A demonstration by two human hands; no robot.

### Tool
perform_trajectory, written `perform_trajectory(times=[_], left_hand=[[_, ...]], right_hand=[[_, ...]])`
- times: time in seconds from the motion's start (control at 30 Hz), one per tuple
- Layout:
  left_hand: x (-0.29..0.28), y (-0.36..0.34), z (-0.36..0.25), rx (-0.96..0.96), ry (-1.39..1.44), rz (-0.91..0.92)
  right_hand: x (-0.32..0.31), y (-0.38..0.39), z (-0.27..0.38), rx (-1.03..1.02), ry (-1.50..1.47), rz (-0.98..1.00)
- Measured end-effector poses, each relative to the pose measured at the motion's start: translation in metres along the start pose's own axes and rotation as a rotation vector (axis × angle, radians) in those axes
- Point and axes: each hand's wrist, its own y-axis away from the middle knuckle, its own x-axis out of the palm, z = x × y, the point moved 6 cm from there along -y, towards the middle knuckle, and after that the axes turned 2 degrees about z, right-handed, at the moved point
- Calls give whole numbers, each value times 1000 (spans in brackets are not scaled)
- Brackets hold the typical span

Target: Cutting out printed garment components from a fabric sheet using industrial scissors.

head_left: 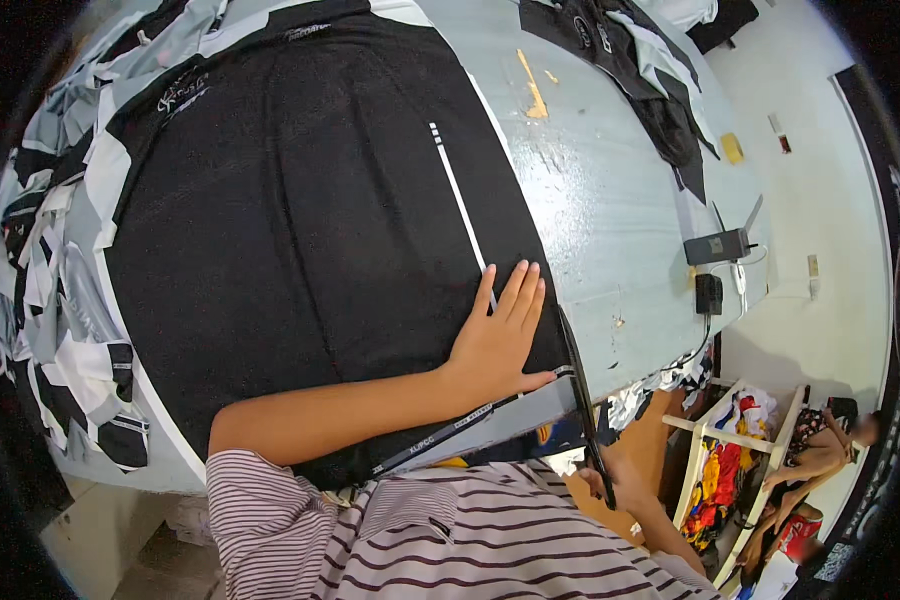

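A large black garment point(300, 230) with a thin white stripe lies spread over the grey table point(610, 200). My left hand point(500, 340) rests flat on the garment's near right edge, fingers apart, holding nothing. My right hand point(625, 492) is below the table edge and partly hidden. It grips the lower end of a long thin black strip point(578, 390) that runs up along the garment's edge; I cannot tell what kind of strip it is. A grey fabric band point(510, 418) with a black printed tape lies under my left wrist.
Cut grey, white and black fabric pieces point(55, 290) are heaped along the table's left side. Another black and grey garment point(655, 75) lies far right. A small black box with antennas point(718, 245) and a plug adapter point(708, 293) sit near the right edge. A white rack of colourful cloth point(730, 455) and a seated person point(830, 450) are lower right.
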Motion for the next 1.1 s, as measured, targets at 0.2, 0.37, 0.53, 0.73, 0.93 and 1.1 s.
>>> perform_trajectory(times=[0.2, 0.37, 0.53, 0.73, 0.93, 1.1], left_hand=[[0, 1, 0, 2, -8, 19], [0, 0, 2, 1, -24, 39], [-1, -1, 1, -5, -20, 47], [-1, 0, 1, -8, -30, 54], [-1, 0, 1, 0, -22, 51], [-1, 0, 1, -4, -17, 40]], right_hand=[[-1, 0, 10, -94, 22, 69], [-3, -5, 31, -84, 23, 47], [-3, -5, 24, -58, -91, 8], [-5, 3, 47, 151, -205, 106], [-15, -1, 74, -91, 23, 32], [-14, -7, 61, -47, 48, -27]])
